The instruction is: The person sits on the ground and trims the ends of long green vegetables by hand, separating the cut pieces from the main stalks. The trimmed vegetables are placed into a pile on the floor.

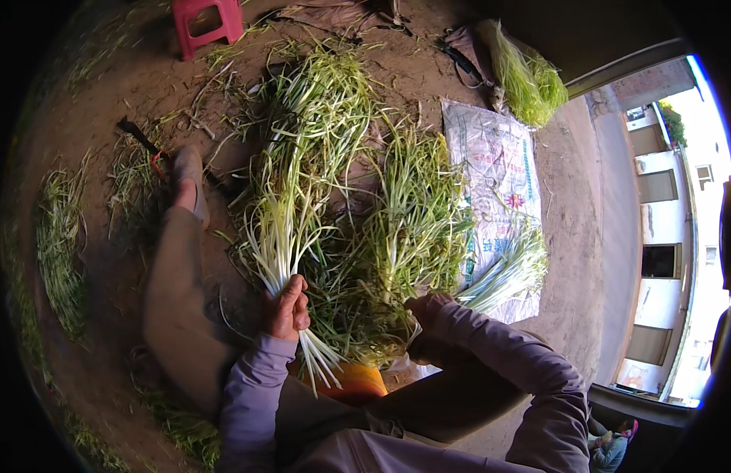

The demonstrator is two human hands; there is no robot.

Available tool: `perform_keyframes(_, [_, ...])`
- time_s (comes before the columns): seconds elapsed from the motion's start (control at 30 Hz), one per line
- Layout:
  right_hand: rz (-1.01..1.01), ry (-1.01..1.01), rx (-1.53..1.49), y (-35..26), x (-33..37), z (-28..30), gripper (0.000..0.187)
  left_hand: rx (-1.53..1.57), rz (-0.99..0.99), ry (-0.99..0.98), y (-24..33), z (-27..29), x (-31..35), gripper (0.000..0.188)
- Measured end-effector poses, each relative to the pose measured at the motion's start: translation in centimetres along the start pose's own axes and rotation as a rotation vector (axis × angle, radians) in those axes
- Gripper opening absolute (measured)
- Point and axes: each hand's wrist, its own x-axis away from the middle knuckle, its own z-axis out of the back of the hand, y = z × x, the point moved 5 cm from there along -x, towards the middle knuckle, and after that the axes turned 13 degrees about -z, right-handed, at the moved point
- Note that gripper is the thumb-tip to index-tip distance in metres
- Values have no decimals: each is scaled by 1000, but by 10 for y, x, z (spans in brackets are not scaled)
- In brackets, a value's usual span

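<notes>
My left hand [286, 306] is closed round a bunch of chive-like greens [280, 240]. Their white stem ends poke out below my fist, and the leaves stretch away from me into a long pile of loose greens [322, 102]. My right hand [431, 310] has its fingers curled in at the near end of a second heap of greens [409, 205]; what they hold, if anything, is hidden. Just right of that hand, a bundle with clean white stems [499, 276] lies on a flattened woven sack [487, 142].
A pink stool [212, 27] stands at the far left, and bagged greens [531, 83] lie at the far right. More greens [62, 252] lie along the left. Something orange [353, 382] sits between my legs. Another person [612, 445] is at the lower right.
</notes>
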Motion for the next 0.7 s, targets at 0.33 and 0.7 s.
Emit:
perform_keyframes(0.33, [-303, 480, -475, 16, -65, 18, 20, 155, 118, -156, 7, -15, 6, 28])
perform_keyframes(0.7, [-634, 177, -729, -22, -61, -5, 44, 54, 30, -122, 14, -13, 6, 31])
